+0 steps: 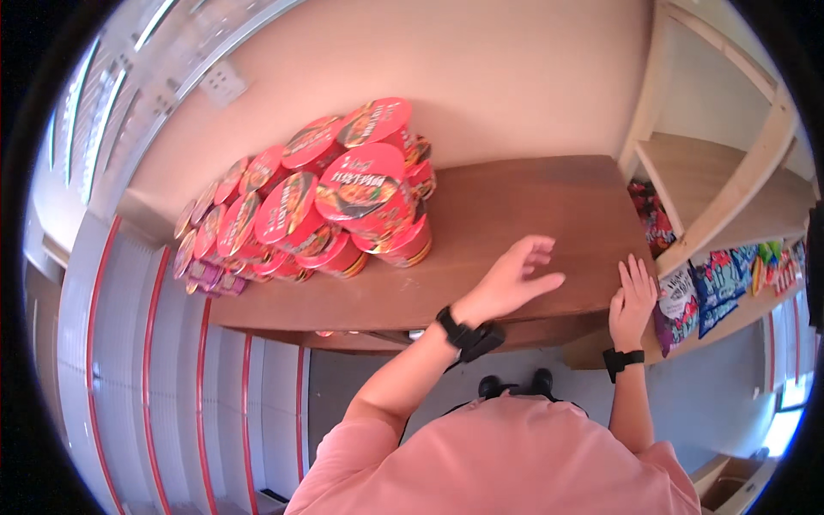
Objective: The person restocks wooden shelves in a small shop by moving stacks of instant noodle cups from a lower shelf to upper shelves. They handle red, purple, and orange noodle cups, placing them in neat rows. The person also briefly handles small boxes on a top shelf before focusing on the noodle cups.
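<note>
My left hand [513, 280] hovers over the brown tabletop [524, 202], its thumb and fingers apart and nothing held. Flat on the right end of the same table rests my right hand [633, 302], fingers stretched out, beside the snack bags. To the left of my left hand, red instant noodle cups [365, 184] are stacked in rows, several of them in at least two layers, with pictured lids facing up. A few purple cups [206, 273] stand at the far left end of the stack. Both wrists wear black bands.
A wooden shelf rack [730, 206] stands right of the table, holding bagged snacks [717, 279] on a lower board. Left of the table are grey shelves [172, 369] with red edge strips. A pink wall [524, 77] with a socket [225, 83] rises behind.
</note>
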{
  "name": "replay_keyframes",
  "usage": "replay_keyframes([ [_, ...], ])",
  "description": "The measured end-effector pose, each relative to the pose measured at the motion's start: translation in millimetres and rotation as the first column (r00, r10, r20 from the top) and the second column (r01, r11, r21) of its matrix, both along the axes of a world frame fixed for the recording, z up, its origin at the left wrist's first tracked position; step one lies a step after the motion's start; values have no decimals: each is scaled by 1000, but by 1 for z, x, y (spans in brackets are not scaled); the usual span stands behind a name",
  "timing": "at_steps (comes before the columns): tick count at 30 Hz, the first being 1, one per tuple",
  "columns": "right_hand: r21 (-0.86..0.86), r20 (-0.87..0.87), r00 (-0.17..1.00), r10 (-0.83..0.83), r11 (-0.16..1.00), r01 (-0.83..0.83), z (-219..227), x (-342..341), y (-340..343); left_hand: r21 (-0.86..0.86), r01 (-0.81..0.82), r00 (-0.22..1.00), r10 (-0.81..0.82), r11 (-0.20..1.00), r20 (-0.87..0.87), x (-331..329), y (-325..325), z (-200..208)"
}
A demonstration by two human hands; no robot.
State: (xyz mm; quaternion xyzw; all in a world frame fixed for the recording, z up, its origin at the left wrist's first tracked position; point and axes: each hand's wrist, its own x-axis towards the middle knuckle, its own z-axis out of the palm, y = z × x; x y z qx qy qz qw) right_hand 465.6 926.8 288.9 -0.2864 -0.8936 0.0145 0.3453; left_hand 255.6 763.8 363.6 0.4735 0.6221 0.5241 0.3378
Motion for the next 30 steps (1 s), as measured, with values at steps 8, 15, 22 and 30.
replay_keyframes([
  [8, 10, 18, 1000, 2, 1000, -2, -3, -4, 2, 84, -579, 811, 561, 811, 166, -18, -150, -16],
  [15, -641, -460, 883, 93, 653, -403, 25, -75, -24, 215, -888, 436, 894, 408, 105, -55, -216, -30],
  [22, -811, -299, 743, 599, 251, -529, 71, -190, -87, 253, -936, 234, 970, 244, -69, -126, -241, -44],
  [30, -836, -292, 608, 739, 111, -537, 65, -270, -115, 281, -819, 563, 794, 500, 230, -156, -227, -42],
])
